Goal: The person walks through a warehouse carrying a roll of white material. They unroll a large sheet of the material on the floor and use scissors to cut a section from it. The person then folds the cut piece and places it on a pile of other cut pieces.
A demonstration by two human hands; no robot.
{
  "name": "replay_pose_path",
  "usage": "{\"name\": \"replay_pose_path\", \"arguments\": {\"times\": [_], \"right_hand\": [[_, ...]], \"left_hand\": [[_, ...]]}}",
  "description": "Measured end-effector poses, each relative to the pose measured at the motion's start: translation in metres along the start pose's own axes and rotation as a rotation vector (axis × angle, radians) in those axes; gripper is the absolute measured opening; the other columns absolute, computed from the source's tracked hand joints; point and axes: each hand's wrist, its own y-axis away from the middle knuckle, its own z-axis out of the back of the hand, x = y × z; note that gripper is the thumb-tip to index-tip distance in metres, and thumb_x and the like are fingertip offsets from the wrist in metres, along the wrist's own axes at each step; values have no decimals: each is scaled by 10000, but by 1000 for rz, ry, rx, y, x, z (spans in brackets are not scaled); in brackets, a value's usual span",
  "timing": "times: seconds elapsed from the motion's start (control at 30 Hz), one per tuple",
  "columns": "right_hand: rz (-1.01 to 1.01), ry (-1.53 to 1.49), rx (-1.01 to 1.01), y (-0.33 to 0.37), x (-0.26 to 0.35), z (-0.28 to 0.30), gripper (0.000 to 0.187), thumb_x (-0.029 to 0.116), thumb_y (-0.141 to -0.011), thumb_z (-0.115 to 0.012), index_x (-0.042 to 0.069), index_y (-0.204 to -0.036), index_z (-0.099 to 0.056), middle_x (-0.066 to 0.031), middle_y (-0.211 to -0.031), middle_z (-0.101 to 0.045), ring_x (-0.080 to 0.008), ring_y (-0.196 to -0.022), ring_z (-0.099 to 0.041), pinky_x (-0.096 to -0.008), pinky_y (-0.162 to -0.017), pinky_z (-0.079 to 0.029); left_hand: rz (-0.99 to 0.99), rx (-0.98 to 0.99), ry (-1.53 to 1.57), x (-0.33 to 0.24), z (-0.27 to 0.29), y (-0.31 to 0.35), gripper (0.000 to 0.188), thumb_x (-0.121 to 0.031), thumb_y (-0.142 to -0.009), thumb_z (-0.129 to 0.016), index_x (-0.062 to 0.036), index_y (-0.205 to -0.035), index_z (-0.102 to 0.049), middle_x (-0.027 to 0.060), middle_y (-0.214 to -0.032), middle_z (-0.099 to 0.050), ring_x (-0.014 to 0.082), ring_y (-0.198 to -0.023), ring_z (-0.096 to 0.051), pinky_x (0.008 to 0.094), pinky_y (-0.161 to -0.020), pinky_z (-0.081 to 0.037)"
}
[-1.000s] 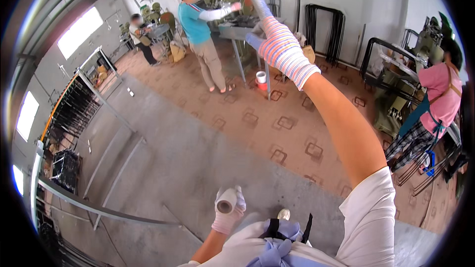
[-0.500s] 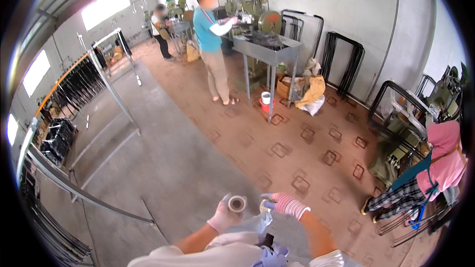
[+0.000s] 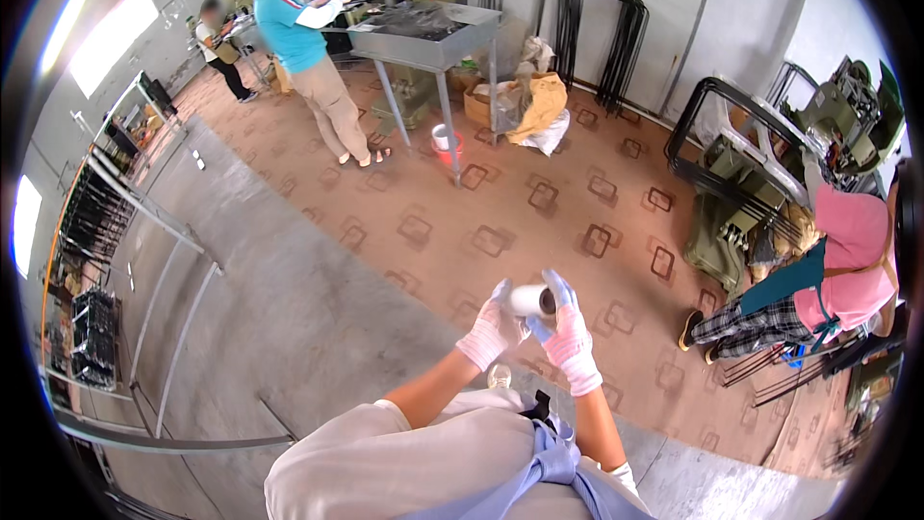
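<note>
1. Roll [image 3: 526, 300], white, dark core [image 3: 549, 302] showing: sits between your left hand [image 3: 486, 332] and right hand [image 3: 570, 345], out in front of your body.
2. Long axis runs roughly crosswise, hand to hand; cored end points to your right hand's fingers.
3. Left hand is nearer: fingers curled round the roll's left end, holding it.
4. Right hand: fingers and thumb spread wide at the cored end; can't tell if they touch.
5. Below your hands, toward you: pale shoe [image 3: 500, 377], then blue sash [image 3: 553, 460].
6. Beyond both hands: brown patterned floor [image 3: 520, 250]; left of left hand: grey floor [image 3: 260, 260].
7. Farther past left hand: grey metal table [image 3: 423, 51], person in teal shirt [image 3: 292, 34]. Well right of right hand: person in pink top [image 3: 852, 231].
</note>
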Motion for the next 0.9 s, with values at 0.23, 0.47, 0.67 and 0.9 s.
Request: {"name": "replay_pose_path", "arguments": {"times": [0.23, 0.47, 0.67, 0.9], "right_hand": [[-183, -1058, -272, -82, -20, 1, 643, -30, -726, -637, 72, -1290, -344, -22, -1052, -518, -98, -961, -487, -249, -861, -405], [-280, -1174, 116, -132, -74, 9, 702, -50, -650, -699, 99, -1254, -375, 9, -1034, -511, -87, -924, -500, -241, -813, -446], [-150, -1037, 316, -200, -119, 42, 570, 92, -699, -708, 87, -1190, -418, -16, -1009, -542, -119, -926, -522, -283, -839, -440], [-117, -1170, 264, -302, -136, 109, 516, 23, -665, -725, 71, -1114, -475, -27, -1104, -526, -119, -992, -506, -285, -866, -438]], "left_hand": [[3, 297, -86, -4, -49, -11, 464, -352, -824, -559, -68, -1172, -442, 90, -1139, -506, 231, -1075, -472, 358, -959, -372], [-50, 105, -168, -21, -60, -49, 470, -448, -858, -440, -106, -1180, -452, 93, -1136, -521, 258, -1069, -487, 411, -962, -373], [-311, 78, -802, -51, -60, -150, 427, -248, -839, -485, -63, -1216, -407, 109, -1165, -493, 250, -1087, -469, 366, -930, -383], [-896, -271, -1476, -96, -122, -238, 372, -232, -886, -401, -29, -1197, -434, 91, -1101, -541, 186, -1036, -498, 276, -915, -364]]}}
